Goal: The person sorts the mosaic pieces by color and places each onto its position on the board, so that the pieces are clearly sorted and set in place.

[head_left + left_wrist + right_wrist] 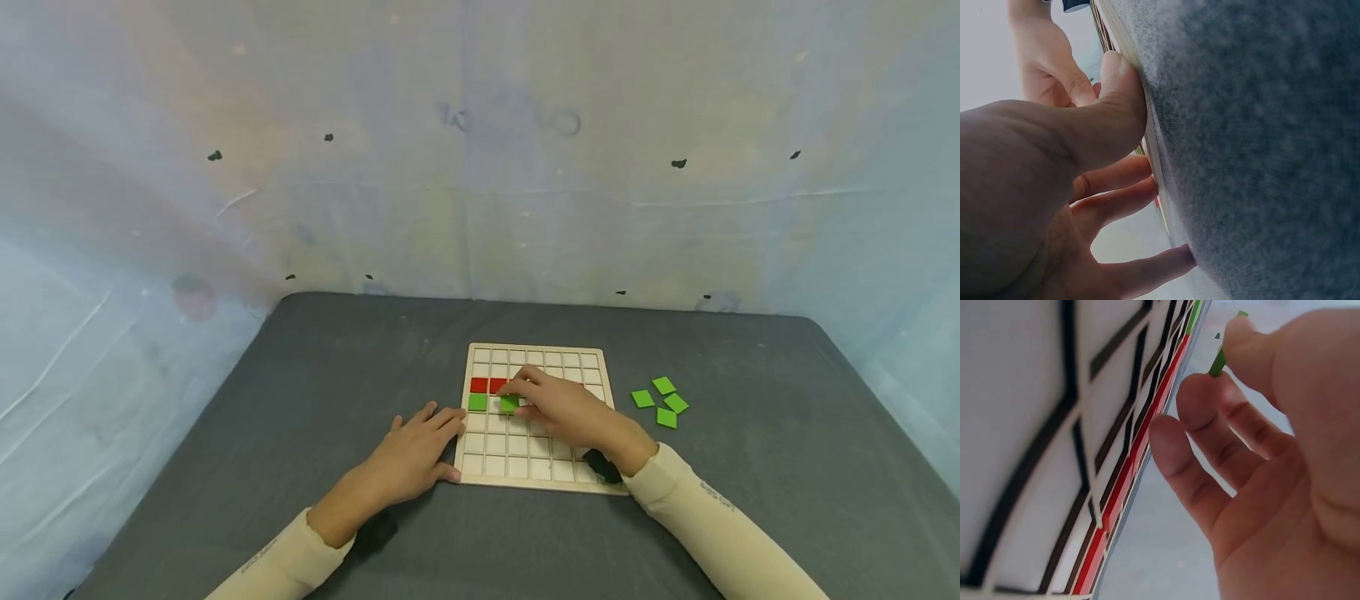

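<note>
A wooden grid board with pale square cells lies on the dark table. Red tiles sit in one of its rows, partly covered by my right hand. Below the leftmost red one is a green tile in its cell. My right hand pinches another green tile between thumb and fingertips over the same row; the right wrist view shows this pinched tile edge-on. With fingers spread, my left hand rests at the board's left side, thumb and fingertips against its edge in the left wrist view.
Several loose green tiles lie on the table to the right of the board. The dark tabletop extends back to a pale hanging sheet, which also closes off both sides.
</note>
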{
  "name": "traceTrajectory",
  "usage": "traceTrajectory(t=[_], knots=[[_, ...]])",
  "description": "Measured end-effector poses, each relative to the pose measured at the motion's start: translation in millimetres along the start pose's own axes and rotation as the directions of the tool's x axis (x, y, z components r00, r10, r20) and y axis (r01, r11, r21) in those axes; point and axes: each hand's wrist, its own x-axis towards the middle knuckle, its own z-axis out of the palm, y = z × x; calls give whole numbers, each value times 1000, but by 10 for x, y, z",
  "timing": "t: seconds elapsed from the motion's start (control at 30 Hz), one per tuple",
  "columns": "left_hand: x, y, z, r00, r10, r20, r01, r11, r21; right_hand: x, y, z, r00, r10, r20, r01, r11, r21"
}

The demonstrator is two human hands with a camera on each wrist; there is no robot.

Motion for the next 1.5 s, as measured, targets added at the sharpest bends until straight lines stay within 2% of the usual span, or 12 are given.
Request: traceTrajectory(t=[0.1,0.4,0.57,0.9,1.3,1.5], knots=[[-5,2,-5,1000,0,-4,0,1000,-1,31,-18,20,1000,15,3,-15,1000,-4],[-15,24,-9,1000,2,-3,-2,1000,-9,149,-66,76,1000,9,8,-8,994,-107],[-19,32,-5,1000,9,-14,-9,1000,4,189,-76,85,998,45,33,-40,991,-125],[-29,44,-17,1000,28,-10,-28,1000,4,180,-73,103,998,44,44,-37,990,-137],[-29,40,-15,1000,11,6,-11,1000,1,168,-77,121,999,30,39,-26,994,-109],[-32,33,-11,1000,22,-7,-22,1000,1,170,-89,123,998,45,37,-41,993,-115]])
